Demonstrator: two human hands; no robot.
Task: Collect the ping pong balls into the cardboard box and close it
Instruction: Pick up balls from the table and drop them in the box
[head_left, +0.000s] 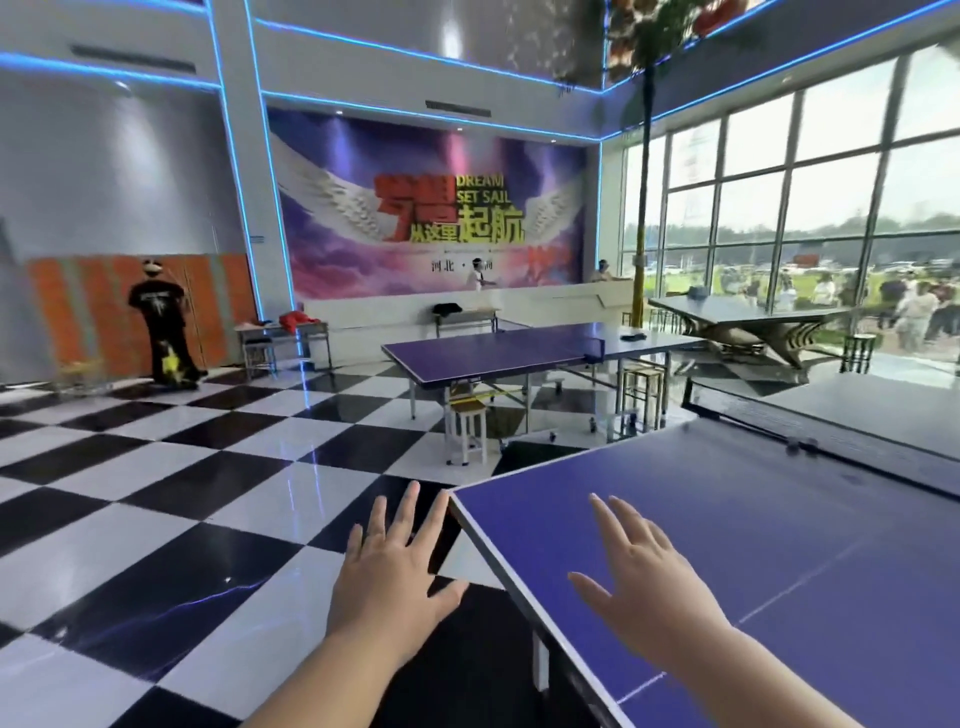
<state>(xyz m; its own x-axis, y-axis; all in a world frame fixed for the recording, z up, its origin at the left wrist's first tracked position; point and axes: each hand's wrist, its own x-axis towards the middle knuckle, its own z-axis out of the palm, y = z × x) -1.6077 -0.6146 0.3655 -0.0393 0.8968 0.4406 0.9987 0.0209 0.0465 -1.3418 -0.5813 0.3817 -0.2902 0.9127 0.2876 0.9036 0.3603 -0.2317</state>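
My left hand (395, 566) is stretched out flat with its fingers spread, over the floor just left of the near corner of a blue ping pong table (727, 545). My right hand (644, 577) is also open with fingers apart, above the table's near half. Neither hand holds anything. Two small dark blurred round things (800, 446) lie by the net (831, 421) at the table's far side; I cannot tell if they are balls. No cardboard box is in view.
A checkered black and white floor (182, 467) spreads to the left. A second blue table (498, 353) with stools (467, 431) stands ahead, a third table (737, 312) by the windows. A person in black (161, 322) stands far left by an orange wall.
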